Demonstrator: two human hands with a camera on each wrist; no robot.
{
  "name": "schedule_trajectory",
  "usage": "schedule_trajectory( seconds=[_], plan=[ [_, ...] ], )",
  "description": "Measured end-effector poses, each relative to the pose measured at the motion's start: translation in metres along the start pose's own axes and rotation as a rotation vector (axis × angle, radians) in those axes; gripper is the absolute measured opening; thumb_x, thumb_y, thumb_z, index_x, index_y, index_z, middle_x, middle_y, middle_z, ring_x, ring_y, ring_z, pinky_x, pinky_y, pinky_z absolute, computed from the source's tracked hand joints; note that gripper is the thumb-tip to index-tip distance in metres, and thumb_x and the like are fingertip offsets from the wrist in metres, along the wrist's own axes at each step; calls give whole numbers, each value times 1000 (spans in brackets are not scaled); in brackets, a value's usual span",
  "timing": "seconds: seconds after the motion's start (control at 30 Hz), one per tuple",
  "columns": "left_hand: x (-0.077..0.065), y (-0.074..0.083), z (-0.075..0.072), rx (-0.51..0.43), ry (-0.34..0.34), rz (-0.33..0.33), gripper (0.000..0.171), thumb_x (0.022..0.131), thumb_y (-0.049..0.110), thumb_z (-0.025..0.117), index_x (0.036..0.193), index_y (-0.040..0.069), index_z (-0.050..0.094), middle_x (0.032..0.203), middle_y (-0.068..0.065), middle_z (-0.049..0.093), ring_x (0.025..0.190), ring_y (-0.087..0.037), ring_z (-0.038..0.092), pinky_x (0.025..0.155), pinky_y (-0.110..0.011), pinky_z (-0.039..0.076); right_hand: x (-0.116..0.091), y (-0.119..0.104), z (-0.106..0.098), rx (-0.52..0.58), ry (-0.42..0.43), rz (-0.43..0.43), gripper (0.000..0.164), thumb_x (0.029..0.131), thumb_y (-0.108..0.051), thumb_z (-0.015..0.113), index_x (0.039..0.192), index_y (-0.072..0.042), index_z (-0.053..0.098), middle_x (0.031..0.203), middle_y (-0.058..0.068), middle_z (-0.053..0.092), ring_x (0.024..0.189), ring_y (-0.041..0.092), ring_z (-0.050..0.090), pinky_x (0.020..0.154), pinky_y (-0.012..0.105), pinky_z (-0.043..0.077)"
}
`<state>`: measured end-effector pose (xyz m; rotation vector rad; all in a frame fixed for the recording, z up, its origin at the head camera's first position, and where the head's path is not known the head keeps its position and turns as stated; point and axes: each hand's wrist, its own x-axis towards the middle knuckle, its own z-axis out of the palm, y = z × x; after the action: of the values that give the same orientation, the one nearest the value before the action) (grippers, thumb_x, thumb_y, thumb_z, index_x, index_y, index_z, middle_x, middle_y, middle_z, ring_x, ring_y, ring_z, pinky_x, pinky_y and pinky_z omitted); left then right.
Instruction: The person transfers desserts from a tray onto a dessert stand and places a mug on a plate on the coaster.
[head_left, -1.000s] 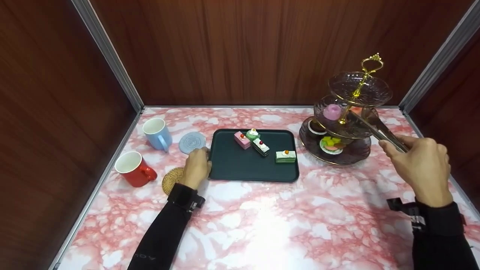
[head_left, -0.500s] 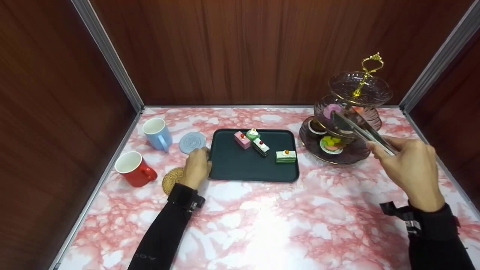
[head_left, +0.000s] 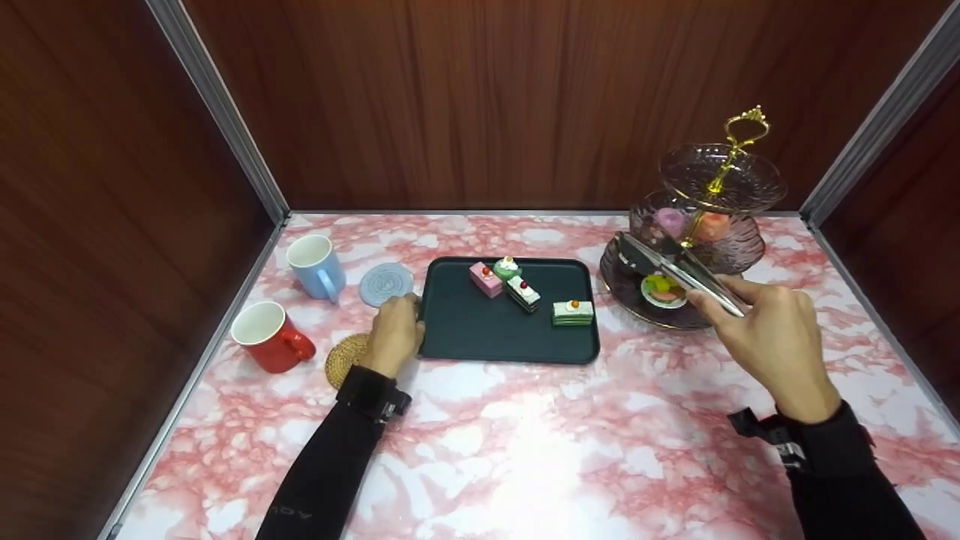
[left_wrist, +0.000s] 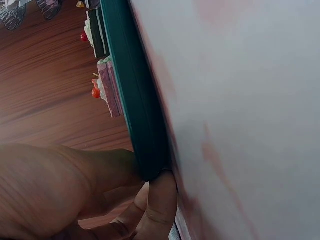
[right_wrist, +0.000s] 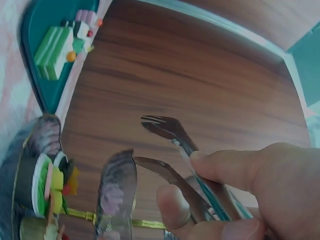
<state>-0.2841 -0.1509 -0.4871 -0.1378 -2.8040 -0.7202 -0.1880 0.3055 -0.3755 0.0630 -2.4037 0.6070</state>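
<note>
My left hand pinches the left edge of a dark green tray; the left wrist view shows a finger under its corner. On the tray lie a pink cake slice, a round green cake, a dark layered slice and a green slice. My right hand holds metal tongs, their tips spread with nothing between them. In the head view the tongs overlap the lower tiers of a three-tier stand, near a sushi-like piece with yellow topping.
The stand's middle tier carries a purple sweet and an orange one. On the left are a blue mug, a red mug, a blue coaster and a woven coaster. Wooden walls enclose the table.
My right hand has brought the tongs left and forward, out from the middle tier towards the stand's left side. The orange sweet now shows fully. My left hand and the tray stay put.
</note>
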Motion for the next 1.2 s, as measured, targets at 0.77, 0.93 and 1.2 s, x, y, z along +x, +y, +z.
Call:
schedule_trajectory(
  seconds=[0.77,0.93,1.2],
  plan=[
    [1,0,1,10,-6,-4,32,74,4,66,105,6,66,85,-9,61,84,-29,61,74,-43,50,0,-13,70,-13,-136,-112,41,74,-52,69,104,-24,72,85,3,72,69,26,65,54,45,45],
    [1,0,0,5,-1,-4,31,74,4,67,105,6,66,85,-10,62,85,-29,61,75,-43,50,3,-18,87,-35,-179,-86,41,74,-56,67,103,-28,72,79,0,70,61,25,62,41,39,39],
    [0,-1,0,-12,-1,-2,29,73,3,66,102,7,66,85,-9,62,85,-29,61,74,-43,51,8,-25,112,-45,-241,-28,39,72,-59,67,101,-34,71,83,5,71,67,27,63,44,41,39]
  ],
)
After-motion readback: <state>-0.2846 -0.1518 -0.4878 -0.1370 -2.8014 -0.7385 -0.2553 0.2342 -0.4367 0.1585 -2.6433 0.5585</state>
